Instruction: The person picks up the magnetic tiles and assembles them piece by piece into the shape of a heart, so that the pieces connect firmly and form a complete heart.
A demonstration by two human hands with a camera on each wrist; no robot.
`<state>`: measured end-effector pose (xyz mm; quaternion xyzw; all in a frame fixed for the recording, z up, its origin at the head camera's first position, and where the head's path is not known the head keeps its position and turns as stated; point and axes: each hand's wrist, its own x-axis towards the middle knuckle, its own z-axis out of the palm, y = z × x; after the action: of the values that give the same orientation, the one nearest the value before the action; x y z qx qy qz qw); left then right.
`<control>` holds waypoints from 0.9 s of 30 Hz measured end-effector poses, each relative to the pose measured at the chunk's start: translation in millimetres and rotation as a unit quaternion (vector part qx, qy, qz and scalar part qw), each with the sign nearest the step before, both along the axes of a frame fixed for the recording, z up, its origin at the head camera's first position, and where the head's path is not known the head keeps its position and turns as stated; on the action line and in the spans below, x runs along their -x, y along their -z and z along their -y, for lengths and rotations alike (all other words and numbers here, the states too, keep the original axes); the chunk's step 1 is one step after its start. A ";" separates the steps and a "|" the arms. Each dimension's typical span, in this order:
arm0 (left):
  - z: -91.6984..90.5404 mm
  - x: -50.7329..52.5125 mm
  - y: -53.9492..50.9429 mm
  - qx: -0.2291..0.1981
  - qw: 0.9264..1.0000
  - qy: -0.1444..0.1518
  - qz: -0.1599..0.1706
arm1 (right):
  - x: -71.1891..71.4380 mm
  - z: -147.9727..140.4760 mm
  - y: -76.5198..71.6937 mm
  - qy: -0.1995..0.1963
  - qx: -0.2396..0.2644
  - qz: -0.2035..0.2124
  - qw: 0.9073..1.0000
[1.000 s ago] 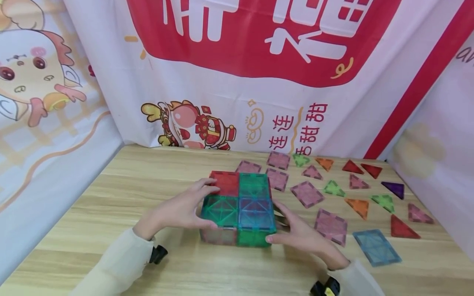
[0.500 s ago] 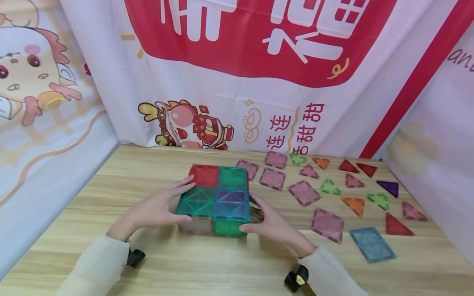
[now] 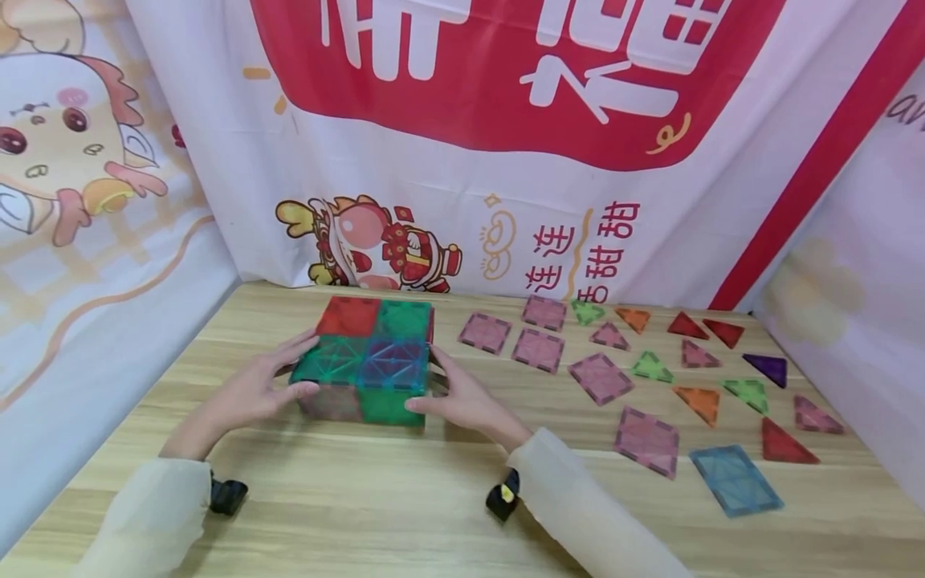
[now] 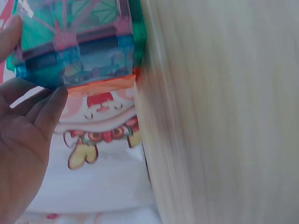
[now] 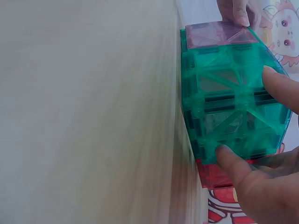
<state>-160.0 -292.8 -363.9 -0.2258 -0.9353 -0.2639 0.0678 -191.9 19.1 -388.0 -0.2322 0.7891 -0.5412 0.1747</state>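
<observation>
A flat box of see-through magnetic tiles (image 3: pixel 364 345) sits on the wooden table, left of the middle. Its top shows a red, two green and a blue-purple square; pink and green tiles form its front side. My left hand (image 3: pixel 242 391) grips the box's left side, thumb on the front edge. On the right side my right hand (image 3: pixel 470 399) grips it, thumb on the green front tile. The left wrist view shows the left hand (image 4: pixel 25 140) at a blue and orange side of the box. In the right wrist view, the right hand's fingers (image 5: pixel 233 165) touch green tiles (image 5: pixel 229 93).
Loose tiles lie flat on the table's right half: several pink squares (image 3: pixel 538 350), a blue square (image 3: pixel 735 480), and green, orange (image 3: pixel 697 405), red (image 3: pixel 788 441) and purple triangles. A printed cloth (image 3: pixel 405 160) hangs behind the table, with more cloth at both sides.
Both hands have moved the box left and slightly back across the table, keeping their grip. A pink square that was partly behind it now shows whole. The loose tiles have stayed put.
</observation>
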 end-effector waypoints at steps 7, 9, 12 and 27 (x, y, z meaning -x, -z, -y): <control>18.9 7.2 3.0 -0.024 0.999 -0.021 -0.011 | 16.8 33.3 2.2 0.030 -0.009 0.014 0.999; 23.7 11.2 3.7 -0.037 0.999 -0.024 -0.005 | 21.1 40.5 2.7 0.037 -0.005 0.016 0.999; 31.3 18.0 3.9 -0.057 0.998 -0.023 0.001 | 26.7 48.6 2.5 0.041 0.006 0.011 0.999; 48.7 30.0 1.8 -0.066 0.997 -0.025 -0.005 | 33.7 70.5 2.1 0.058 0.016 0.028 0.998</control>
<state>-190.1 -341.6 -365.7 -0.1984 -0.9209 -0.3221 0.0935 -225.6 -51.4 -390.1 -0.1736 0.7874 -0.5689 0.1618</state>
